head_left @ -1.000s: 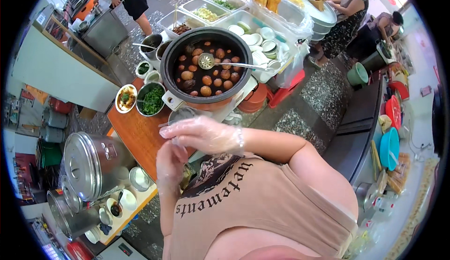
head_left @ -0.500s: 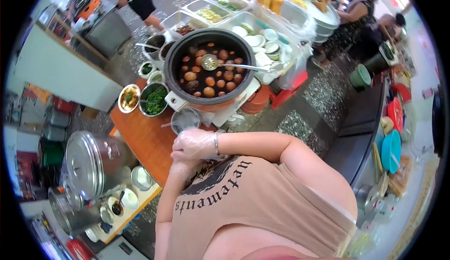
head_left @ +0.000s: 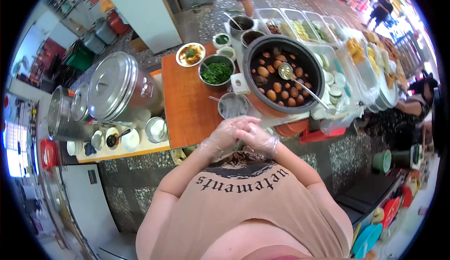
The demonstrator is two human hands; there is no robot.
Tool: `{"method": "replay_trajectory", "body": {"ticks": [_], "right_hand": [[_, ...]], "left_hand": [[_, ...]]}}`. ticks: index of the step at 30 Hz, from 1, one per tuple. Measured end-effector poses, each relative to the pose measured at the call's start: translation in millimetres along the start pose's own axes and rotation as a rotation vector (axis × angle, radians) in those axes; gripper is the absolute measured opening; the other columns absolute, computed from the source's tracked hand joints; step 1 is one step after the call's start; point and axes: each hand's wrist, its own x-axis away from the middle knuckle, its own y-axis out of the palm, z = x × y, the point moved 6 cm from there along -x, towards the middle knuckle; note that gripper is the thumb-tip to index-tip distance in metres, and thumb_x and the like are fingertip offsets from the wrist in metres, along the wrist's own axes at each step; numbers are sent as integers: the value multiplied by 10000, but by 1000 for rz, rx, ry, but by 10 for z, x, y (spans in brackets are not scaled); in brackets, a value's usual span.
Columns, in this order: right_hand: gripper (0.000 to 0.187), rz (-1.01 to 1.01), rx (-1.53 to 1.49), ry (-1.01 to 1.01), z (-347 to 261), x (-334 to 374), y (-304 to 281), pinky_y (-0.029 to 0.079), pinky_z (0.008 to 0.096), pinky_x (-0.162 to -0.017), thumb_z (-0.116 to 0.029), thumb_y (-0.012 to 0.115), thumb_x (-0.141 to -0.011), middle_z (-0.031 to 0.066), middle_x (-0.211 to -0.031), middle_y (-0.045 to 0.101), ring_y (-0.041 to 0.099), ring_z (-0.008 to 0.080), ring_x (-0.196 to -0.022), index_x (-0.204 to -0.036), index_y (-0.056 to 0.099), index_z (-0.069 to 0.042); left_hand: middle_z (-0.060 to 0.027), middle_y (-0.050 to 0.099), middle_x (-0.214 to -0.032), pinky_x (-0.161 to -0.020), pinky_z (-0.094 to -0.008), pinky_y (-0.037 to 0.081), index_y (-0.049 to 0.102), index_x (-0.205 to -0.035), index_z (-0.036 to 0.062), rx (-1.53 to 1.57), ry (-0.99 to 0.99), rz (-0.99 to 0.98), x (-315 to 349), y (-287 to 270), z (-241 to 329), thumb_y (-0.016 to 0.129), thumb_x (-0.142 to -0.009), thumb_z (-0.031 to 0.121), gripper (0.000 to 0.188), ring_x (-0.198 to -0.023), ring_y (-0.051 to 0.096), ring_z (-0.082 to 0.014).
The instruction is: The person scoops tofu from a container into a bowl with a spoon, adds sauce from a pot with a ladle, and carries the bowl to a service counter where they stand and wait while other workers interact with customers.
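One left hand [head_left: 220, 136] and one right hand [head_left: 258, 137], clear-gloved, lapped together mid-frame, fingers partly extended; nothing seen held, space between palms hidden. Clear bowl [head_left: 221, 105] set just above them in frame, left hand nearer; round, no long axis, thin handle [head_left: 214, 99] pointed upper left. Wooden tabletop [head_left: 187, 119] spread at left; dark pot [head_left: 318, 68] placed upper right.

Head view, as I watched it from afar: the fisheye camera sat on the person's head and faced steeply down and forward. The shirt [head_left: 234, 208] filled the near foreground, the left hand [head_left: 226, 132] and right hand [head_left: 258, 139] stood mid-view, and the table [head_left: 187, 100] lay beyond them.
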Motion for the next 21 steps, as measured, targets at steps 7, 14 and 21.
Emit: {"method": "replay_trajectory", "body": {"ticks": [7,14,21], "right_hand": [[293,-375,-926,163,392,-238,303,453,336,-914,-237,501,-928,95,-1019,646,598,217,-990,-1092,618,-24],[273,192,60,-362,-435,-173,-141,432,309,-945,-99,525,-899,68,-1144,611,564,183,-1065,-1141,616,-12],[376,-330,-308,-10,4,-193,177,420,293,-954,-244,529,-951,75,-1174,578,530,140,-1075,-1235,533,3]], "left_hand": [[-92,606,-1101,-929,-252,439,581,-1169,4,434,35,-221,-152,-126,-317,353,-988,107,309,-1025,576,-149],[-153,656,-980,-858,-342,497,636,-1042,0,-354,-78,136,61,-198,-40,505,-917,168,247,-999,619,-238],[-190,653,-993,-849,-380,485,671,-994,44,-857,-197,-163,199,43,-54,543,-870,187,229,-967,611,-313]]}}
